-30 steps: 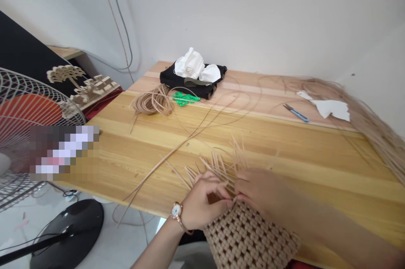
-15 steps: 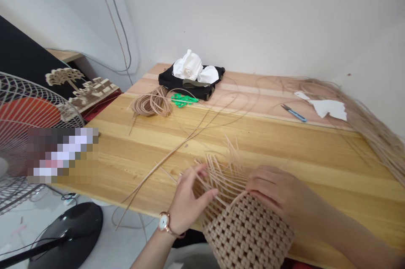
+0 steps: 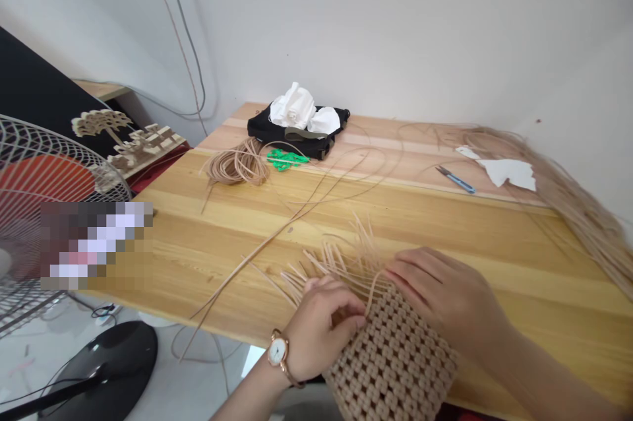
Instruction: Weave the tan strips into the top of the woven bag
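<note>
A tan woven piece (image 3: pixel 395 355), knotted in an open lattice, lies at the table's near edge with loose strands (image 3: pixel 341 262) fanning out from its far side. My left hand (image 3: pixel 329 319), with a watch on the wrist, is closed at the piece's upper left edge, thumb and fingers pinching a strand there. A looped strand rises between my two hands. My right hand (image 3: pixel 440 289) is wrapped over the upper right edge of the woven piece; its fingertips are partly hidden behind it.
Beyond the hands are a coil of tan strands (image 3: pixel 237 163), green scraps (image 3: pixel 287 159), a black bag (image 3: pixel 301 142) with white tissue (image 3: pixel 294 106), and blue-handled snips (image 3: pixel 455 179). A strand bundle (image 3: pixel 583 216) runs along the right. A fan (image 3: pixel 49 170) stands at left.
My left hand has moved right, from among the loose strands to the woven edge, and its spread fingers have closed into a pinch. My right hand has barely shifted.
</note>
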`<state>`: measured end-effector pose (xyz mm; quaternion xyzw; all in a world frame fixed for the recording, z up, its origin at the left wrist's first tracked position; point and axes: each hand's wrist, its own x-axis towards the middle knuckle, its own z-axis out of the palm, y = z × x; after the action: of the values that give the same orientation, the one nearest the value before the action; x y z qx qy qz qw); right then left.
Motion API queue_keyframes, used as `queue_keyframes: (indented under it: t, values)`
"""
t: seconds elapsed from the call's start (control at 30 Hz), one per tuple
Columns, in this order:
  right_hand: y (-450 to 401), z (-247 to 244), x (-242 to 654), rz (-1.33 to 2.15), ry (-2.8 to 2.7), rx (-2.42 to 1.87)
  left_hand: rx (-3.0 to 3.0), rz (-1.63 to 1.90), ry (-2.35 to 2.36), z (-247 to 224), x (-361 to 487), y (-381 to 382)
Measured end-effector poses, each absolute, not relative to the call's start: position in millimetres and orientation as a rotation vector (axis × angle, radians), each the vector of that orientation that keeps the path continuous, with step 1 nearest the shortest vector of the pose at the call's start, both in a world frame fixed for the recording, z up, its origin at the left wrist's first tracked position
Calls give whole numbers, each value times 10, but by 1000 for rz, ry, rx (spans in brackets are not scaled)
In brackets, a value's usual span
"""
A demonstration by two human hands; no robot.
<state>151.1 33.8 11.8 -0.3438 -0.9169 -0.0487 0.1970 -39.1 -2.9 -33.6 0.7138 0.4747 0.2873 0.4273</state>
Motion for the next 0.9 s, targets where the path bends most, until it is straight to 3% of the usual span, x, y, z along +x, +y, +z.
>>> queue_keyframes:
  t: [0.1, 0.2, 0.4, 0.5, 0.7, 0.9]
  values:
    - [344, 92, 1469, 158, -2568, -1313, 1607, 785, 1162, -418, -394, -19]
    - [332, 150, 1401, 750, -2496, -1631, 1506, 855, 1100, -450, -401, -10]
    - [357, 180, 1188, 1717, -1816, -1830, 1453, 886, 1029, -435, -404, 21]
    - [360, 93, 1104, 1781, -1627, -1736, 1428, 891, 959, -444, -408, 36]
    - [298, -43, 1049, 1420, -1700, -1613, 1245, 956, 905, -496, -389, 36]
    - [541, 91, 1159, 2132, -1643, -1527, 1377, 1052, 938, -544, -382, 19]
